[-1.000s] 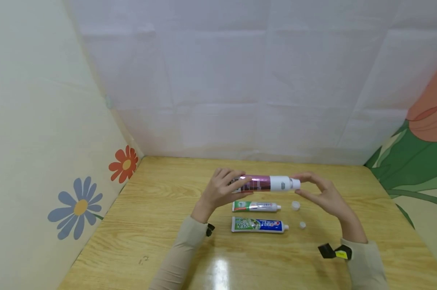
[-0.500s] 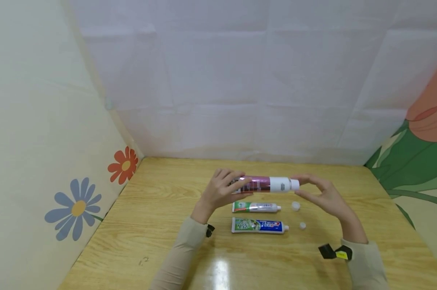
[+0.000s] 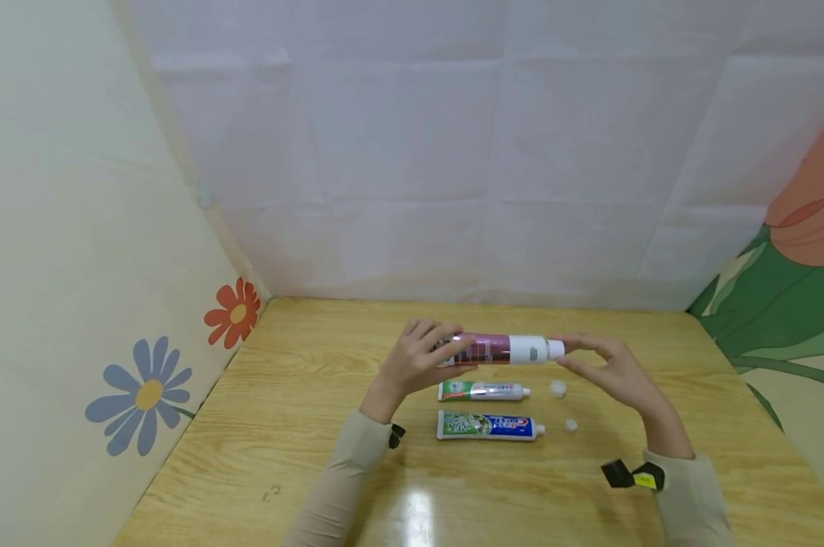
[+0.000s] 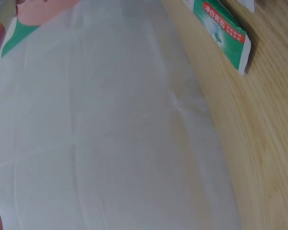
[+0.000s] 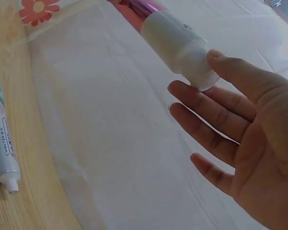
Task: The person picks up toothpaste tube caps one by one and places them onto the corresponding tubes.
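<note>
My left hand grips the rear part of a purple and white toothpaste tube, held level above the table with its neck to the right. At that end my right hand pinches the white cap between thumb and fingertips. The right wrist view shows the thumb on one side of the cap, with the lower fingers spread apart. Below the held tube lie a green and silver toothpaste tube and a green and blue toothpaste tube, both with bare nozzles pointing right.
Two loose white caps lie right of the tubes: a larger cap and a smaller cap. The wooden table meets a white sheet at the back. Flower-painted walls stand on both sides.
</note>
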Action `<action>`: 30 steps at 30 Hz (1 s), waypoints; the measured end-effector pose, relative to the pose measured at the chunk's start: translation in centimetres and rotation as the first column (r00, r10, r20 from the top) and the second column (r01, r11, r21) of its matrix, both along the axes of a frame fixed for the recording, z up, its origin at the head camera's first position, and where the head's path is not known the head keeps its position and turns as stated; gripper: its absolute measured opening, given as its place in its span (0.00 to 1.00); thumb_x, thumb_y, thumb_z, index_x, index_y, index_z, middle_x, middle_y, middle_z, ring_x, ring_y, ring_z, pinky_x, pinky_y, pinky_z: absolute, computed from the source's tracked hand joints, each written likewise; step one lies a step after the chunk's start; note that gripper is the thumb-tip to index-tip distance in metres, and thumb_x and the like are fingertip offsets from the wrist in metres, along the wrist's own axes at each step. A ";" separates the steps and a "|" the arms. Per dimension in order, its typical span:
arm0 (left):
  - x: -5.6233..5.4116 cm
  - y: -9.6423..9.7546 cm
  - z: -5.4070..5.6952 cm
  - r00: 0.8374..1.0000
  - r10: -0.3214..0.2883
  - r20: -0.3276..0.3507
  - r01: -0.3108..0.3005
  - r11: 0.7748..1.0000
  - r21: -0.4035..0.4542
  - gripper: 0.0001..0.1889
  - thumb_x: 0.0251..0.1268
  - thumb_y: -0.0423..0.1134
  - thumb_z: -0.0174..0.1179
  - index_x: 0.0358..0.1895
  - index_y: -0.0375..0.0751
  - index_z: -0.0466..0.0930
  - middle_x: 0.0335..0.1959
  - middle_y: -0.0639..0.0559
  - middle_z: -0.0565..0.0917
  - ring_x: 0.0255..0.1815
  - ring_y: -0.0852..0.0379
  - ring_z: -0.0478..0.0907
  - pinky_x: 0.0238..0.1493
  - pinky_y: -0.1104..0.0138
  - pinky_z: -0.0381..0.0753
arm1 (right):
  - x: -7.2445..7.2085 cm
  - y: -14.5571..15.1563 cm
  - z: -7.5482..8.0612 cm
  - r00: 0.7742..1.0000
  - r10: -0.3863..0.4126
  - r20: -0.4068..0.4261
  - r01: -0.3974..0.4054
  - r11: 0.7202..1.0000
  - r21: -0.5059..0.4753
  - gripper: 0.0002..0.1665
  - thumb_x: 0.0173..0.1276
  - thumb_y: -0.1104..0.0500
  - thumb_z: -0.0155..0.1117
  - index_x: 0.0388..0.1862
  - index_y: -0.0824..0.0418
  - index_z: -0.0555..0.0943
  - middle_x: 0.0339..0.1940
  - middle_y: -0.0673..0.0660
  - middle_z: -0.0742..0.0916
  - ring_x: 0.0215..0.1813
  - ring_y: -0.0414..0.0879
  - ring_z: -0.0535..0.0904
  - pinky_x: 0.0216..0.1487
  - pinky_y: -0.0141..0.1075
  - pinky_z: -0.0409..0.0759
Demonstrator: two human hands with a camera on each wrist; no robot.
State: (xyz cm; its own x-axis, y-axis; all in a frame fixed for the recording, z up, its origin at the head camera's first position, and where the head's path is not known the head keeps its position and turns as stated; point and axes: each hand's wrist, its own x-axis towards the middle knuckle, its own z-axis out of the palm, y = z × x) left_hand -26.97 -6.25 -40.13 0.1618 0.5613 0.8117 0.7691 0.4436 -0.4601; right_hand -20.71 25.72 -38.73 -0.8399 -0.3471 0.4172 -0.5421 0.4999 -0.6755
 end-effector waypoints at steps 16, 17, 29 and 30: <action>0.2 -0.1 0.2 1.000 -0.003 -0.006 0.003 1.000 -0.002 0.28 0.44 0.57 0.70 0.49 0.47 0.79 0.38 0.51 0.82 0.35 0.56 0.74 0.37 0.67 0.72 | 0.3 -0.4 0.4 0.992 -0.084 0.099 0.081 0.996 0.033 0.14 0.65 0.60 0.61 0.46 0.66 0.81 0.48 0.66 0.83 0.56 0.65 0.74 0.55 0.69 0.61; 0.2 -0.1 0.2 1.000 -0.004 -0.007 0.004 1.000 -0.001 0.28 0.44 0.57 0.69 0.50 0.47 0.79 0.37 0.51 0.82 0.35 0.56 0.74 0.37 0.67 0.72 | 0.3 -0.4 0.4 0.992 -0.084 0.095 0.081 0.996 0.035 0.14 0.66 0.60 0.60 0.46 0.66 0.81 0.48 0.66 0.84 0.56 0.64 0.74 0.54 0.68 0.62; 0.5 0.0 0.6 1.000 -0.015 -0.025 0.015 1.000 0.012 0.34 0.32 0.58 0.75 0.49 0.48 0.80 0.37 0.51 0.81 0.35 0.56 0.74 0.37 0.67 0.71 | -0.1 -0.2 -0.1 0.998 -0.016 0.057 0.015 1.000 0.014 0.12 0.71 0.61 0.52 0.40 0.60 0.84 0.34 0.50 0.87 0.44 0.35 0.79 0.49 0.60 0.72; 0.5 0.1 0.6 1.000 -0.016 -0.026 0.016 1.000 0.012 0.35 0.31 0.58 0.75 0.49 0.48 0.80 0.37 0.51 0.81 0.34 0.56 0.74 0.37 0.67 0.71 | -0.1 -0.2 -0.1 0.999 -0.008 0.053 0.008 1.000 0.013 0.12 0.71 0.61 0.51 0.39 0.60 0.84 0.34 0.50 0.87 0.43 0.36 0.79 0.49 0.59 0.73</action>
State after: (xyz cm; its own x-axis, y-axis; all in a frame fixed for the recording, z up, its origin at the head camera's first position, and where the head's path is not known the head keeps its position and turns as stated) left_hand -26.50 -6.20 -39.57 0.1917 0.5485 0.8139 0.7639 0.4373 -0.4746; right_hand -20.80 25.51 -38.83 -0.8636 -0.3452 0.3675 -0.5015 0.5128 -0.6968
